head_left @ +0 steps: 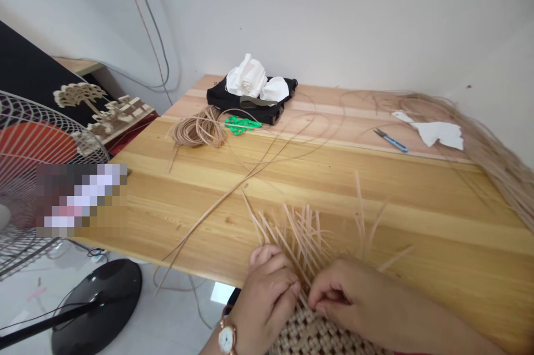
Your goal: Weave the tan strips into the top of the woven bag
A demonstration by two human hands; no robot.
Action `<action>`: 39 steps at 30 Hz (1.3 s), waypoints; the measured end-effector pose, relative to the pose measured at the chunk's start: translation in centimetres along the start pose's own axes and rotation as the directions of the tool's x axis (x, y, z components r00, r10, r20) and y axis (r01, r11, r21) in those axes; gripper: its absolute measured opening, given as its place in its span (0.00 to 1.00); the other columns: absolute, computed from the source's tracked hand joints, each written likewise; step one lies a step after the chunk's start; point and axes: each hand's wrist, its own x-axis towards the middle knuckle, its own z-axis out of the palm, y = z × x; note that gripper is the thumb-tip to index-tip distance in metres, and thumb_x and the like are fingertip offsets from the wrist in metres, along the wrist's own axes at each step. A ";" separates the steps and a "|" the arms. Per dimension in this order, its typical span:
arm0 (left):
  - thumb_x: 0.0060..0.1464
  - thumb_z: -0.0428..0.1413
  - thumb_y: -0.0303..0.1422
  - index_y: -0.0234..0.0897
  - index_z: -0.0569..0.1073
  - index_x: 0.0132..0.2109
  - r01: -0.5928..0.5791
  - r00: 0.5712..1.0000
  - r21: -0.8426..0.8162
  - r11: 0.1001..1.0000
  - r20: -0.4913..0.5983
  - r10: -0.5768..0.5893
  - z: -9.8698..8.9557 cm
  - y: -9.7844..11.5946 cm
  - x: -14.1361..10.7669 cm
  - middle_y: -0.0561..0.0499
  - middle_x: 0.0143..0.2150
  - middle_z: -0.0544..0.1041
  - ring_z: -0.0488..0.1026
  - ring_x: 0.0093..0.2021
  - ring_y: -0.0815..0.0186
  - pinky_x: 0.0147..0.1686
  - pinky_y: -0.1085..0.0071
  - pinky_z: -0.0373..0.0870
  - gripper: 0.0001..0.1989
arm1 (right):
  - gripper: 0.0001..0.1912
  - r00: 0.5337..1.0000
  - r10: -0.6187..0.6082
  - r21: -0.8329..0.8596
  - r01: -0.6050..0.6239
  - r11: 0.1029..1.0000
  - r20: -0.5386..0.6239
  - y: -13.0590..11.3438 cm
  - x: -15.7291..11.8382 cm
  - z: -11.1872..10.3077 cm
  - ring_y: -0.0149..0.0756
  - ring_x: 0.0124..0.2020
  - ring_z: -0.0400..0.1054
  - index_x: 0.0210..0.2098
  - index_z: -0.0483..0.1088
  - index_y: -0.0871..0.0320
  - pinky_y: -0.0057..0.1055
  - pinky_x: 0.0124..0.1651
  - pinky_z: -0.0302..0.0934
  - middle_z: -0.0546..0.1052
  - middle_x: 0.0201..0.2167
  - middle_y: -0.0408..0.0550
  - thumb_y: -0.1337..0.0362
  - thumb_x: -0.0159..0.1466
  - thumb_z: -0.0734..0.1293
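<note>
A woven piece of tan strips (312, 335) lies at the near edge of the table, with loose strip ends (306, 232) fanning out beyond it. My left hand (271, 291), with a watch on its wrist, is closed on the left part of the weave's edge and its strips. Thumb and forefinger of my right hand (346, 294) pinch a strip at the weave's edge, close to the left fingers. Parts of the weave are hidden under both hands.
On the wooden table (200, 188) lie a coiled strip bundle (200, 129), a black bag (221, 102) with white tissue (248, 77), green pieces (242, 124), blue thread snips (391, 139), torn white paper (440, 133) and long loose strips (492, 149). A fan (37, 143) stands left.
</note>
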 end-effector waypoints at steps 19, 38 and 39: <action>0.58 0.43 0.27 0.35 0.65 0.27 0.064 0.965 -0.178 0.982 -0.241 -0.106 1.1 -0.5 -0.1 0.51 0.26 0.66 0.62 0.33 0.67 0.39 0.66 0.56 0.12 | 0.12 0.991 -0.007 0.047 0.001 0.999 0.135 0.0 0.2 -0.7 0.23 0.17 0.49 0.32 0.69 0.56 0.20 0.19 0.43 0.59 0.16 0.34 0.72 0.53 0.57; 0.40 0.60 0.26 0.35 0.70 0.23 0.090 0.986 -0.152 0.984 0.150 -0.067 -0.5 0.5 1.0 0.54 0.27 0.70 0.64 0.35 0.67 0.43 0.65 0.52 0.05 | 0.09 0.993 0.011 -0.169 -0.031 0.985 -0.120 -1.8 -0.6 0.7 0.30 0.30 0.64 0.30 0.68 0.56 0.24 0.32 0.51 0.73 0.29 0.41 0.73 0.54 0.59; 0.41 0.60 0.26 0.35 0.70 0.23 0.083 0.988 -0.154 0.985 0.143 -0.060 -0.5 0.4 1.0 0.54 0.27 0.70 0.64 0.35 0.67 0.43 0.65 0.52 0.05 | 0.10 0.992 -0.010 -0.156 -0.010 0.988 -0.130 -1.8 -0.8 0.7 0.30 0.31 0.64 0.31 0.67 0.55 0.24 0.32 0.51 0.73 0.29 0.40 0.74 0.55 0.59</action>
